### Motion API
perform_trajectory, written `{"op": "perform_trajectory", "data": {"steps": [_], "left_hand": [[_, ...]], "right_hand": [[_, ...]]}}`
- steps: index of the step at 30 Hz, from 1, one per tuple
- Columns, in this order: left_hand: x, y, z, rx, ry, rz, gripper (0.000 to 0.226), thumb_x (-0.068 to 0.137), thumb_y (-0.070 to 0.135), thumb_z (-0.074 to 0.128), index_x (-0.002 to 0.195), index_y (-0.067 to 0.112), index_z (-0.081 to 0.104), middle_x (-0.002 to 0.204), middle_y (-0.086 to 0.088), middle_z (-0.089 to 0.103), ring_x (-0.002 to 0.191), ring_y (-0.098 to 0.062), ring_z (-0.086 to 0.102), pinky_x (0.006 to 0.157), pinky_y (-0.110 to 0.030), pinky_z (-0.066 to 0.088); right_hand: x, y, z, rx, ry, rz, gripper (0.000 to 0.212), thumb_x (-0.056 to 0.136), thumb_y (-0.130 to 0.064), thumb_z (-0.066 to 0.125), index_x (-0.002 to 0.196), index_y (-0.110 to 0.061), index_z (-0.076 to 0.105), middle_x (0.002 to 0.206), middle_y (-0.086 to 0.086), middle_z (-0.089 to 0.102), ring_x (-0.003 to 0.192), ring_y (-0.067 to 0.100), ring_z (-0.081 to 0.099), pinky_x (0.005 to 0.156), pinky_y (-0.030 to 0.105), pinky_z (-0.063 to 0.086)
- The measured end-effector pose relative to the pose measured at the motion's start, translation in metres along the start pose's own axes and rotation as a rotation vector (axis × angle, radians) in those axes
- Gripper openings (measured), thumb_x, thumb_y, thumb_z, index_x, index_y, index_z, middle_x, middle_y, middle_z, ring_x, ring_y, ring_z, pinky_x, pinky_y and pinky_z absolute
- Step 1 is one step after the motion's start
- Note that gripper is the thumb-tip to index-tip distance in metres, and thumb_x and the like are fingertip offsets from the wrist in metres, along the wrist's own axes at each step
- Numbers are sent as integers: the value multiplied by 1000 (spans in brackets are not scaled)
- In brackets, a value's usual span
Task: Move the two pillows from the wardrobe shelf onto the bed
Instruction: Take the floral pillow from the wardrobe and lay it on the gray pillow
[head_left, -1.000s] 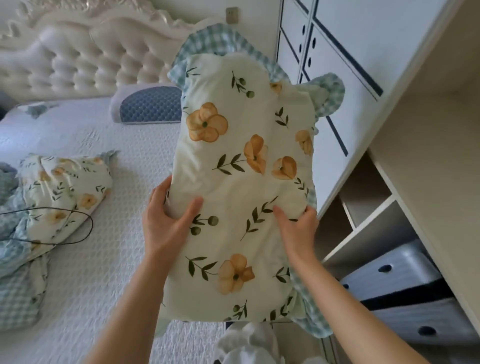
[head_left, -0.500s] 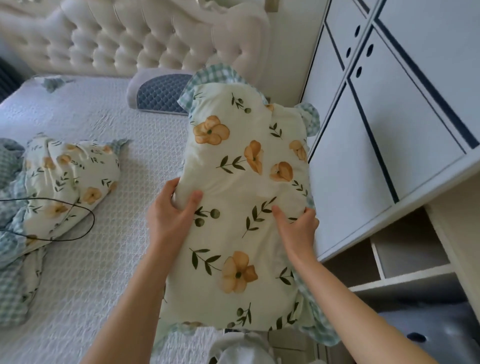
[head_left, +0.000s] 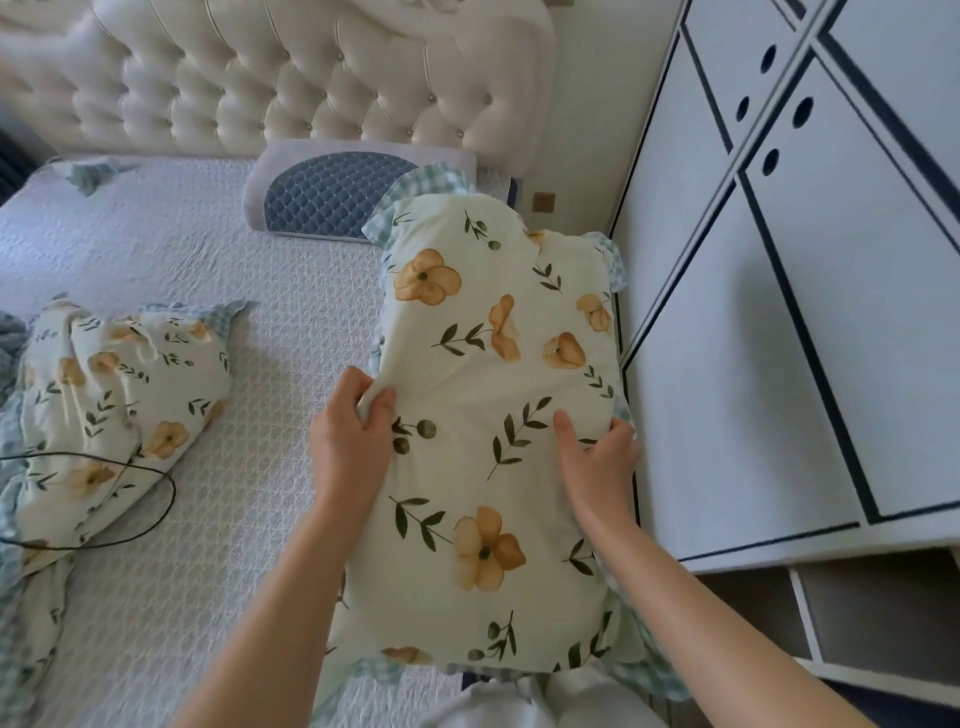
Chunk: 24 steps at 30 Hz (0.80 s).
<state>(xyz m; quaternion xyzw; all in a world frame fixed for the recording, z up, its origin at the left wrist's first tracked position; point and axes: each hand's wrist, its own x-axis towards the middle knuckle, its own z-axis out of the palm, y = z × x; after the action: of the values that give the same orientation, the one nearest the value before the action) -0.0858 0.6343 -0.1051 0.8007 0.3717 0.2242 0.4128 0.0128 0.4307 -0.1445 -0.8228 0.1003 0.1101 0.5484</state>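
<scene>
Both hands grip one floral pillow (head_left: 498, 415) by its long sides: the left hand (head_left: 350, 441) pinches a fold of the cover at the left edge, thumb on top, and the right hand (head_left: 597, 457) clamps the right edge with its thumb pressed into the fabric. From the head camera, this pillow sits over the right margin of the bed (head_left: 249, 493), just beside the white wardrobe (head_left: 779, 338), whose closed doors with dark trim and round finger holes flank it on the right; whether it already rests on the quilted cover cannot be told. Beyond its far end a grey-and-blue contoured pillow (head_left: 337, 192) lies against the tufted headboard (head_left: 270, 78). A second floral pillow (head_left: 119, 395) lies well apart on the left half of the bed, crumpled, with a black cable (head_left: 156, 499) looping across its lower part. At lower right, open wardrobe shelves (head_left: 857, 613) show below the doors; their contents are in shadow. The held pillow's long axis runs from the person toward the headboard, leaning slightly right, printed face up, its checked ruffle showing at the far and near ends.
</scene>
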Motion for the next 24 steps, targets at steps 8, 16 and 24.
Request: {"op": "perform_trajectory", "data": {"steps": [8,16,24], "left_hand": [[85,30,52,15,67,-44,15,87,41,62,79,33,52,69,9,62,59,0,56,53,-29,41],[197,88,112,-149,15,-367,72,62,62,79,126,34,59,97,8,70,79,-11,71,69,-35,58],[289,109,168,37,95,-378,32,79,33,71,72,2,71,62,-15,67,54,-30,60,54,-33,52]], "right_hand": [[107,-36,35,-10,-54,-8,64,82,-48,66,127,-10,42,128,9,41,104,13,35,88,31,34],[244,-95,57,-106,-149,-121,60,88,-44,59,130,-7,38,126,8,41,99,11,34,80,28,33],[345,-122,88,-236,-212,-96,18,92,-3,42,110,-5,45,114,15,50,96,25,51,72,31,38]]}}
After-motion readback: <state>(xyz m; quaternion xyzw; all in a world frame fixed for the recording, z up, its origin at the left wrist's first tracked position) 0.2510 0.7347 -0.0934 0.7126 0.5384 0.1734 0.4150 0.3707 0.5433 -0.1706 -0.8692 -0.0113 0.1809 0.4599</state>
